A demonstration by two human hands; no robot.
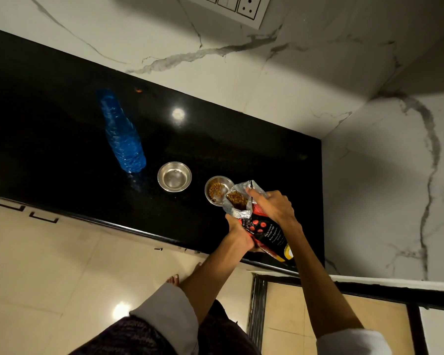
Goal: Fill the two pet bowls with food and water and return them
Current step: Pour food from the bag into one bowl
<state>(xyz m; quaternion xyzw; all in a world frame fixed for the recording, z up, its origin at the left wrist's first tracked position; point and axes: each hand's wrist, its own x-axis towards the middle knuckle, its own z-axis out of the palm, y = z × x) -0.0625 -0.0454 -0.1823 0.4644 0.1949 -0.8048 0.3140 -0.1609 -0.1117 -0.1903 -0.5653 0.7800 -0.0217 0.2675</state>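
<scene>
A person standing at a black stone counter [215,139] tips an opened bag of pet food [254,221] toward the nearer of two steel bowls, the feeding step of the chore plainly under way. The left hand [237,230] grips the bag from below along its lower side, while the right hand [273,204] clasps the upper side near the torn foil mouth, thumb laid along the opening; both hands are clamped on the bag. The food bowl [217,189] sits close to the counter's front edge toward its right end, its rim partly covered by the bag's mouth, and holds a thin scatter of brown kibble across its bottom, so it looks only partly filled. The second bowl [174,176] stands just to its left, apart from it; whether it holds any water cannot be told from its shine. A blue plastic water bottle [122,134] stands further left, near mid-counter. Next, by this reading, the pour should be finished with the bag's mouth kept over the bowl, then the bag set down and the bottle taken up.
</scene>
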